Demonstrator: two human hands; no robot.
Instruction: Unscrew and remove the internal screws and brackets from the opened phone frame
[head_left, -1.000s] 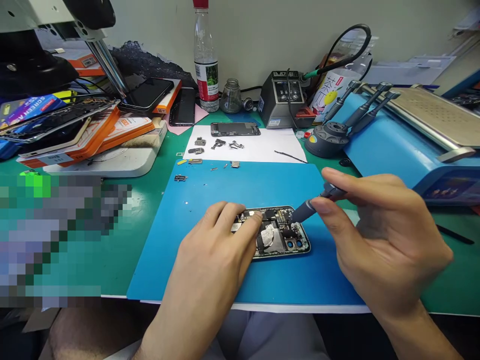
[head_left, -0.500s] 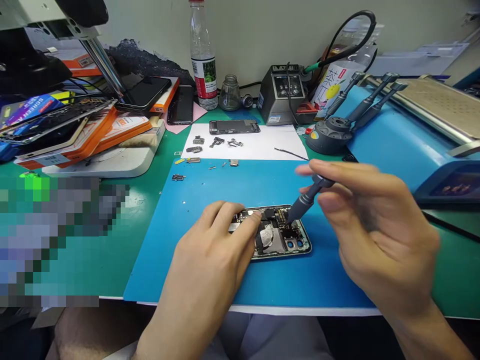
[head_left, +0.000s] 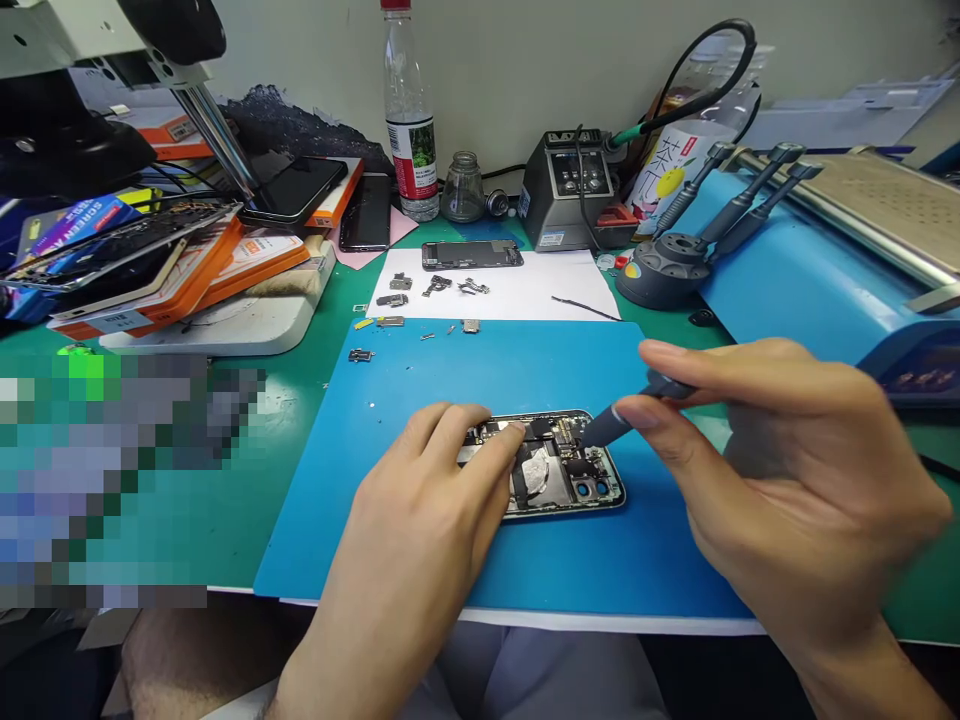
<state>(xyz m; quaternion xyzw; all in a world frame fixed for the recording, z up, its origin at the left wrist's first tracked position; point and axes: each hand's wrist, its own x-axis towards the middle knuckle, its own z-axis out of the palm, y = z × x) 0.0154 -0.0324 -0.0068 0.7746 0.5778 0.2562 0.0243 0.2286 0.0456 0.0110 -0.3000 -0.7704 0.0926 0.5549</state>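
Note:
An opened phone (head_left: 570, 480) with its insides exposed lies on a blue mat (head_left: 465, 375). My left hand (head_left: 420, 530) rests on the phone's left part, fingers laid flat over it and pressing it down. My right hand (head_left: 772, 480) pinches a dark grey screwdriver (head_left: 611, 422) between thumb and forefinger. Its tip points down-left at the phone's upper right area, touching or just above the board.
Small metal parts and screws (head_left: 439, 288) and a phone board (head_left: 471, 256) lie on white paper behind the mat. A soldering station (head_left: 559, 190), a tool stand (head_left: 664, 270), a bottle (head_left: 411, 130) and a blue machine (head_left: 825, 260) stand behind. Stacked phones and orange boxes (head_left: 172, 260) sit at left.
My right hand raised the screwdriver steeper half a second ago, then lowered it back to a flatter angle on the same spot. My left hand stayed put.

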